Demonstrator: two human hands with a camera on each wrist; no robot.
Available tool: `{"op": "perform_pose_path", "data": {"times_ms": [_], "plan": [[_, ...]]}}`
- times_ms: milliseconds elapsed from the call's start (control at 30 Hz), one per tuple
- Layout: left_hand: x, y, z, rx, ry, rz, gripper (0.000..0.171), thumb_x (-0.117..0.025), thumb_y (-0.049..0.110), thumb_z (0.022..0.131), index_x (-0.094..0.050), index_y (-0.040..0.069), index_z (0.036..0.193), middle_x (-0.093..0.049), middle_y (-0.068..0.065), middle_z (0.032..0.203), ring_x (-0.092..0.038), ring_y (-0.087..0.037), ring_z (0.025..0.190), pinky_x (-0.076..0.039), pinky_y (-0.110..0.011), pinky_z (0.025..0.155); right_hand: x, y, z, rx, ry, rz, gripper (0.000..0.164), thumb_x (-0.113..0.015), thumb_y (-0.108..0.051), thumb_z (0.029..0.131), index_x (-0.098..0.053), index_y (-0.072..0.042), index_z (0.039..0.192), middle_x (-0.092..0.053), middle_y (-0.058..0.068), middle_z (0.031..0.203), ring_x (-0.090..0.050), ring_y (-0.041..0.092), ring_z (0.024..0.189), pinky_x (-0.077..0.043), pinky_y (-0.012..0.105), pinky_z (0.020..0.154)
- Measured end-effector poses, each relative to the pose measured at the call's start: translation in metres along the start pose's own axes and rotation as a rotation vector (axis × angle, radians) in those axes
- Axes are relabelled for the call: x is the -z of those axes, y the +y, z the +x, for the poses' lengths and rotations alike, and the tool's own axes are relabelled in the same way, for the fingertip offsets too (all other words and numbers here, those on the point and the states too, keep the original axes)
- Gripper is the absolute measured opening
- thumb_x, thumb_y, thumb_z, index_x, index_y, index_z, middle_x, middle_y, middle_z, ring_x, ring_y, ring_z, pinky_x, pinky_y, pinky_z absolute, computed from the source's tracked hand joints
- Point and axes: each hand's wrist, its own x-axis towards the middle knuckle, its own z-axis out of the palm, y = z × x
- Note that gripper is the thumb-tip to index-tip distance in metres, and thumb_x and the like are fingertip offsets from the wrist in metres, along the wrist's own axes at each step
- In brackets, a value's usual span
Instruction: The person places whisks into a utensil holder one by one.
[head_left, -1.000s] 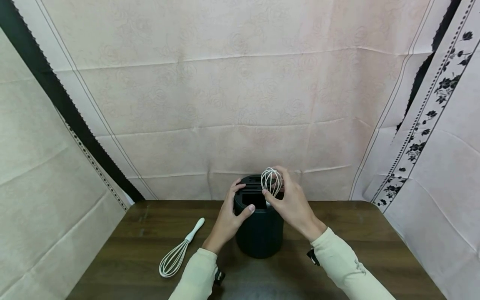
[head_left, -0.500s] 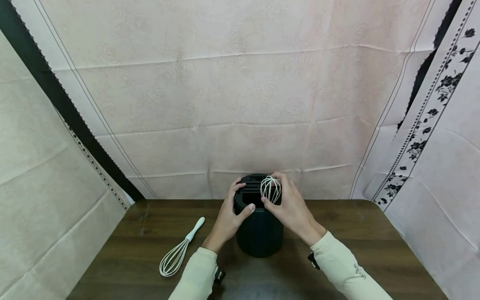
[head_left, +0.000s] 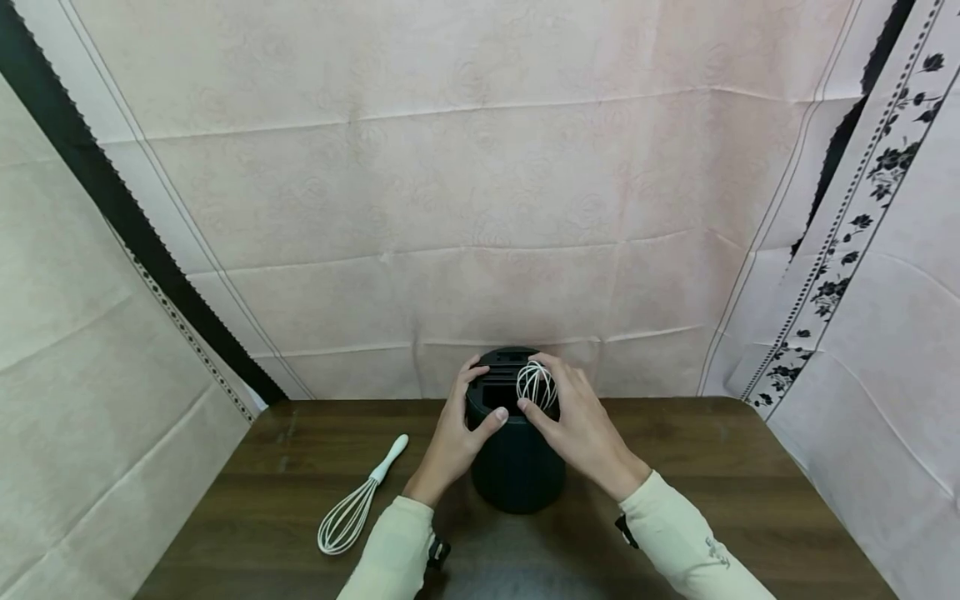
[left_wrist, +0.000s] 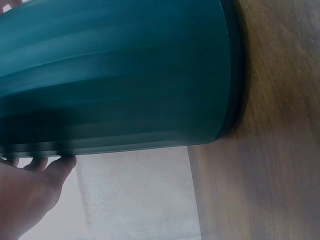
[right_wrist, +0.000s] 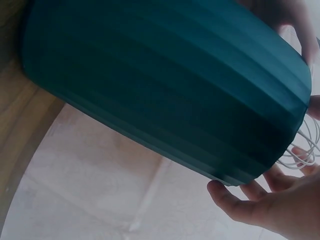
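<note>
A dark green, round utensil holder (head_left: pixel 519 473) with a slotted black top stands upright on the table. My left hand (head_left: pixel 457 433) grips its upper left side, with the thumb near the front rim. In my right hand (head_left: pixel 583 429), thumb and fingers hold the wire head of a white whisk (head_left: pixel 536 383) at the holder's right side. The whisk's handle points down into the top opening and is hidden. Those wires (right_wrist: pixel 307 150) also show beyond the rim in the right wrist view. A second white whisk (head_left: pixel 358 502) lies on the table left of my left forearm.
The brown wooden table (head_left: pixel 262 517) ends in a back edge just behind the holder. Pale cloth (head_left: pixel 450 183) hangs behind it and on both sides.
My right hand has moved down and slightly left, and the whisk has sunk lower into the holder. My left hand and the whisk on the table have stayed in place.
</note>
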Motion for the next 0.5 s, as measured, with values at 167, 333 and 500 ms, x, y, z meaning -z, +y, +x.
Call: {"op": "perform_pose_path", "data": {"times_ms": [167, 333, 500], "plan": [[0.001, -0.001, -0.001, -0.004, 0.006, -0.003, 0.068, -0.070, 0.043, 0.100, -0.038, 0.028, 0.159, -0.020, 0.012, 0.173, -0.021, -0.024, 0.160, -0.019, -0.068, 0.124, -0.002, -0.001, 0.000, -0.009, -0.006, 0.001, 0.067, -0.076, -0.031, 0.100, -0.042, -0.016, 0.155, -0.054, 0.013, 0.150, -0.050, 0.034, 0.137, -0.047, 0.059, 0.109], [0.001, -0.001, -0.001, -0.010, 0.009, -0.002, 0.067, -0.070, 0.043, 0.100, -0.039, 0.028, 0.158, -0.021, 0.012, 0.172, -0.022, -0.023, 0.159, -0.020, -0.066, 0.124, 0.003, -0.001, -0.002, -0.022, -0.020, 0.024, 0.078, -0.079, -0.039, 0.097, -0.038, -0.014, 0.159, -0.050, 0.015, 0.152, -0.050, 0.034, 0.137, -0.046, 0.059, 0.111], [0.000, -0.001, 0.000, -0.022, 0.007, 0.000, 0.067, -0.070, 0.041, 0.101, -0.040, 0.026, 0.158, -0.021, 0.009, 0.173, -0.022, -0.023, 0.159, -0.019, -0.066, 0.124, 0.017, 0.006, -0.005, 0.003, -0.064, 0.053, 0.079, -0.079, -0.042, 0.096, -0.038, -0.014, 0.159, -0.046, 0.013, 0.154, -0.047, 0.034, 0.139, -0.046, 0.060, 0.110]]}}
